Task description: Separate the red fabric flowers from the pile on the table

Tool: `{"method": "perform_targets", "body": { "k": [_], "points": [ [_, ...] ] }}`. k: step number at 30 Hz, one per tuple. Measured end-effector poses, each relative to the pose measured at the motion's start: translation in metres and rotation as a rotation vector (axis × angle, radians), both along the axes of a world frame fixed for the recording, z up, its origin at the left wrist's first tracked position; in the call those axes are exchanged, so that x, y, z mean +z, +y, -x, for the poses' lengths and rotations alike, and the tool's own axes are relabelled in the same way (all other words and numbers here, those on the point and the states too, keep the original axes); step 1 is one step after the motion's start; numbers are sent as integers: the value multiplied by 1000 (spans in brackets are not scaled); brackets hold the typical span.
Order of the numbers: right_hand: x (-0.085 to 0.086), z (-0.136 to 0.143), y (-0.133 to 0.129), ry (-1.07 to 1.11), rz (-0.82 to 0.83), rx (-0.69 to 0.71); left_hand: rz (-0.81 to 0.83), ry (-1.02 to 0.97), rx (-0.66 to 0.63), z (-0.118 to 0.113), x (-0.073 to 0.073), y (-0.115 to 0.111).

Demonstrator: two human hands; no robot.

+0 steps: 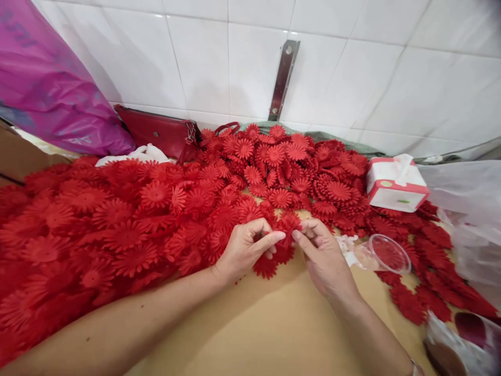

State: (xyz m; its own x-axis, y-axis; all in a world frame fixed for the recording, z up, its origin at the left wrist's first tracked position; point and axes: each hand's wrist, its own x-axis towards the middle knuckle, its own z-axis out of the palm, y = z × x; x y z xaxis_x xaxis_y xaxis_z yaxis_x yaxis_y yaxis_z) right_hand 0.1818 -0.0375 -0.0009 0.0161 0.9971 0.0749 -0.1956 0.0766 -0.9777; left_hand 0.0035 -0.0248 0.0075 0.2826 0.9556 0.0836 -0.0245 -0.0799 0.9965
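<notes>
Between my two hands, over the tan table (250, 329), is a red artificial flower (288, 223) with many narrow petals. My left hand (252, 240) pinches its left side between thumb and fingers. On the right side, my right hand (321, 250) grips its petals with thumb and forefinger. Just below the hands another red petal piece (266, 267) shows; whether it belongs to the held flower I cannot tell. A large heap of flat red flower petals (125, 235) spreads to the left of my left hand.
Behind my hands a second pile of red flowers (276, 155) lies against the tiled wall (258, 68). A tissue box (398, 183) and a clear plastic cup (389, 254) are at right. A red purse (156, 130) and purple bag (58, 83) stand back left.
</notes>
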Motion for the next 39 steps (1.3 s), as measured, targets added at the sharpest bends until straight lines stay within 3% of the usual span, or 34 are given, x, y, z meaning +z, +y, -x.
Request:
{"method": "perform_targets", "body": {
  "k": [5, 9, 11, 16, 21, 25, 30, 36, 39],
  "points": [
    [5, -4, 5, 19, 29, -107, 44, -143, 46, 1, 4, 3],
    [7, -18, 10, 38, 46, -244, -2, -172, 166, 4, 5, 8],
    [7, -21, 10, -16, 28, -242, 2, -170, 202, 4, 5, 10],
    [2, -14, 7, -90, 5, -205, 79, -225, 152, 1, 4, 12],
    [-2, -10, 7, -105, 4, -150, 50, -217, 226, 1, 2, 13],
    [2, -10, 5, -231, 15, -191, 43, -178, 250, 0, 4, 12],
    [19, -12, 4, -287, 24, -188, 2, -91, 243, -1, 20, 16],
    [53, -8, -11, -407, -9, -130, -120, 43, 311, 12, 47, 42],
    [64, -4, -32, -406, -12, -149, -100, 201, 206, 25, 62, 56]
  ]
}}
